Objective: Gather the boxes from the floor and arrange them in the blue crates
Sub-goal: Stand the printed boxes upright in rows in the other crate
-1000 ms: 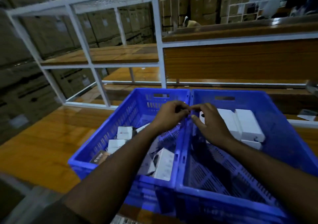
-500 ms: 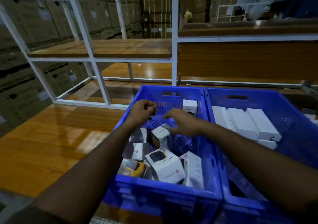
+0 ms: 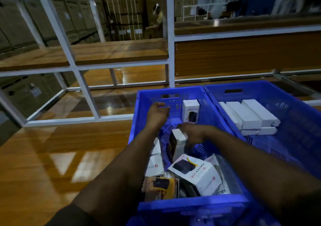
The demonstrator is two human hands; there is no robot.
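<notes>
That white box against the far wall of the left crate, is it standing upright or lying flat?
Upright. The white box stands on end against the left crate's far wall, printed face toward the camera.

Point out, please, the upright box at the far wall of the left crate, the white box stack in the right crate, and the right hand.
upright box (image 3: 190,110): head view, printed front.
white box stack (image 3: 250,115): head view, top face.
right hand (image 3: 193,134): head view, back of hand.
</notes>
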